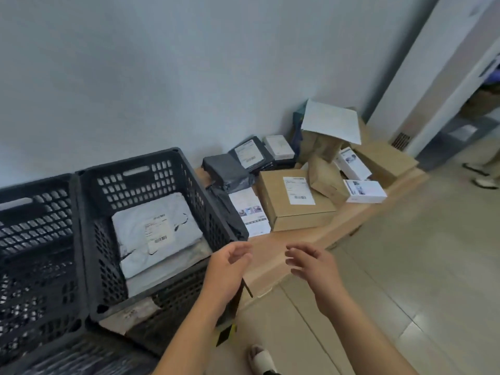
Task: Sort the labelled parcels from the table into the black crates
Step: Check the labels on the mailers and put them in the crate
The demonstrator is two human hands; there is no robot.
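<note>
A black crate stands on the low wooden table and holds a white poly-bag parcel with a shipping label facing up. A second black crate sits to its left. Beyond the crates lie labelled parcels: a cardboard box, a white flat box, dark grey poly bags and small white boxes. My left hand hovers by the crate's near right corner, fingers loosely curled, holding nothing. My right hand hovers over the table edge, fingers relaxed and empty.
A grey wall runs behind the table. Brown paper bags and a large cardboard box under a white sheet fill the far end. Tiled floor lies to the right; another person's shoes stand near a doorway. My own shoe is below.
</note>
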